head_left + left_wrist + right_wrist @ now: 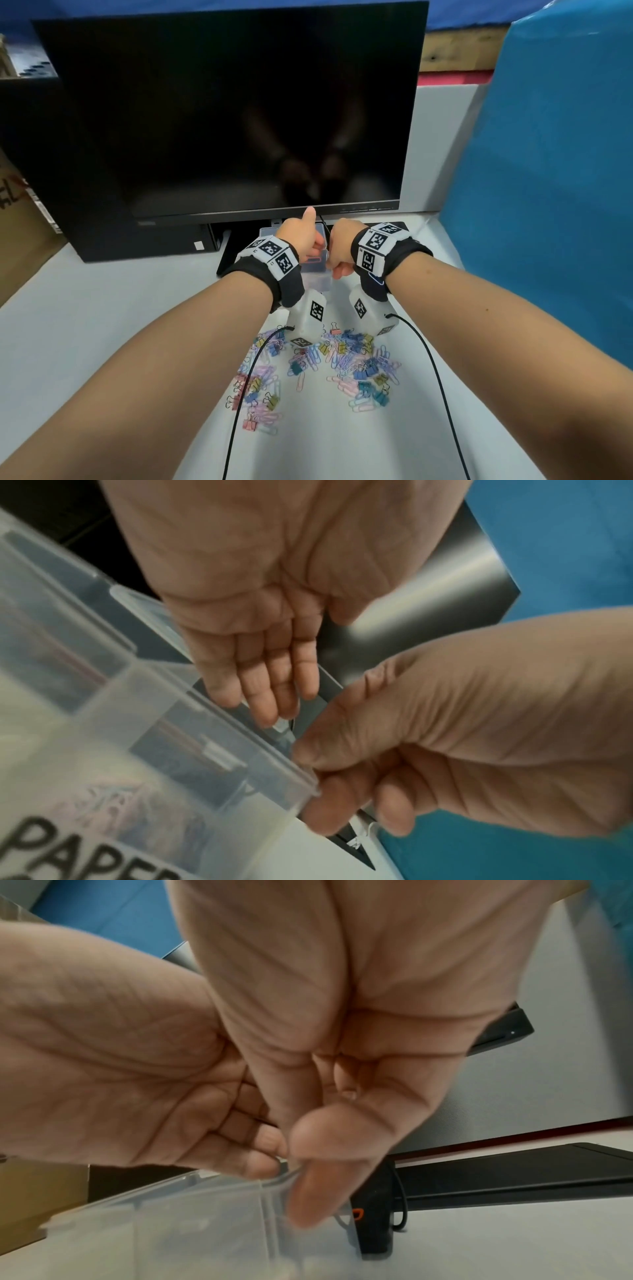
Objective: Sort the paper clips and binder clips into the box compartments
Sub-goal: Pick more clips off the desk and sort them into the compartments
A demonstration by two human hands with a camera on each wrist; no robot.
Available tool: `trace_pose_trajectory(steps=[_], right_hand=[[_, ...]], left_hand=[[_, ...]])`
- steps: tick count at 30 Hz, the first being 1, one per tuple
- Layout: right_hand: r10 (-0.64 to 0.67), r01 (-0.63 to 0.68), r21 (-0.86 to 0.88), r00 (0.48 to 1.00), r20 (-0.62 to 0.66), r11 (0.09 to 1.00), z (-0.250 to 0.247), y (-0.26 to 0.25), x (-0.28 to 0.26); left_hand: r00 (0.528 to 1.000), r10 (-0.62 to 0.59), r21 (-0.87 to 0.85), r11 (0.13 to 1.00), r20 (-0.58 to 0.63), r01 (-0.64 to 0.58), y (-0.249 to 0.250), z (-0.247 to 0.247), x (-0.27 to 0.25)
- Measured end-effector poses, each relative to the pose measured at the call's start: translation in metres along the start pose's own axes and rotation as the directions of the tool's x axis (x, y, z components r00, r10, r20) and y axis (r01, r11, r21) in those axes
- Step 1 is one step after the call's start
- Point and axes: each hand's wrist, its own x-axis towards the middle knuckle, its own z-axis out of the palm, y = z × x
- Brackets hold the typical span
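A clear plastic compartment box (318, 281) stands at the monitor's foot, with a "PAPER" label (85, 853) on its front. My left hand (301, 236) has its thumb up and its fingers (267, 696) hooked on the far rim of the box (154, 723) at a small clear tab. My right hand (340, 246) pinches the right corner of the box (171, 1231) between thumb (318, 1177) and curled fingers. A loose pile of pastel paper clips and binder clips (308, 363) lies on the white table, nearer me. The box's contents are blurred.
A dark monitor (233, 109) rises just behind the box, its black stand base (236, 253) under it. A blue panel (548, 171) closes off the right, a cardboard box (20, 222) the left. Two black cables (246, 394) cross the clip pile. A small black device (373, 1229) sits right of the box.
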Motion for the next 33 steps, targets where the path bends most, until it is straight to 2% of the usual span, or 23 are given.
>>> trace_pose_trajectory(steps=[3, 5, 7, 11, 15, 18, 20, 22, 25, 29, 33], right_hand=[[0.001, -0.004, -0.071, 0.999, -0.038, 0.997, 0.001, -0.005, -0.004], [0.005, -0.017, -0.147, 0.997, -0.081, 0.989, 0.003, -0.007, -0.009], [0.013, -0.027, -0.142, 0.995, -0.098, 0.989, 0.004, -0.007, -0.016], [0.016, -0.027, -0.150, 0.997, -0.076, 0.988, 0.000, -0.001, -0.039], [-0.032, 0.049, -0.247, 0.997, 0.076, 0.968, 0.000, 0.010, -0.079], [-0.082, 0.150, -0.368, 0.978, 0.194, 0.918, 0.008, 0.018, -0.116], [-0.094, 0.172, -0.396, 0.974, 0.208, 0.902, 0.018, 0.032, -0.132], [-0.097, 0.160, -0.381, 0.979, 0.179, 0.911, 0.028, 0.048, -0.142], [-0.082, 0.121, -0.294, 0.986, 0.144, 0.948, 0.041, 0.063, -0.150], [-0.096, 0.154, -0.270, 0.972, 0.216, 0.951, 0.054, 0.061, -0.158], [-0.162, 0.212, -0.300, 0.969, 0.184, 0.930, 0.065, 0.053, -0.158]], left_hand=[[0.989, 0.147, 0.250, 0.959, -0.024, -0.136, 0.001, -0.005, -0.008], [0.970, 0.242, 0.448, 0.870, -0.023, -0.206, -0.001, -0.012, -0.017], [0.949, 0.315, 0.588, 0.764, 0.020, -0.266, -0.003, -0.019, -0.028], [0.890, 0.439, 0.691, 0.606, 0.122, -0.393, -0.009, -0.036, -0.052], [0.801, 0.546, 0.704, 0.468, 0.245, -0.534, -0.019, -0.050, -0.079], [0.801, 0.450, 0.725, 0.384, 0.394, -0.572, -0.029, -0.062, -0.106], [0.829, 0.293, 0.750, 0.355, 0.477, -0.557, -0.042, -0.073, -0.124], [0.851, 0.175, 0.771, 0.362, 0.496, -0.524, -0.058, -0.082, -0.138], [0.874, 0.187, 0.773, 0.410, 0.448, -0.484, -0.073, -0.083, -0.147], [0.847, 0.241, 0.717, 0.451, 0.474, -0.531, -0.075, -0.053, -0.155], [0.831, 0.222, 0.751, 0.356, 0.510, -0.556, -0.070, -0.010, -0.154]])
